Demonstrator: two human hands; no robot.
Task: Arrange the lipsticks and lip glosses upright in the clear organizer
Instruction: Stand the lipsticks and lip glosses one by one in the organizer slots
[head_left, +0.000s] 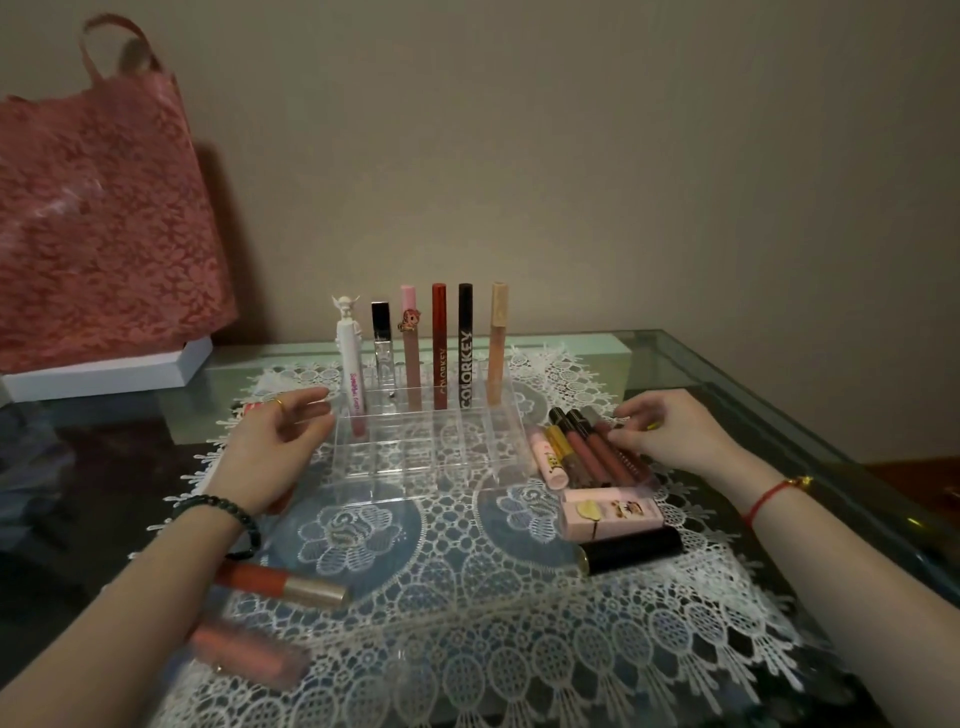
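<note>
White lace cloth (467, 597) covers the glass table, and the clear organizer (431, 441) stands between both hands with six tubes upright in its back row. Just left of it the left hand (270, 447) hovers with loose, parted fingers, holding nothing. The right hand (670, 436) pinches together on a dark pink lip gloss (618, 457) in the lying cluster just beside the organizer.

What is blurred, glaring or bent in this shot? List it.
Head view: dim, warm light. The coral tube under the left forearm is smeared out of focus; the red bag handle is blurred too. The glass table edge bows from the wide lens. The clear organizer shows faint glare. The standing tubes are sharp.
</note>
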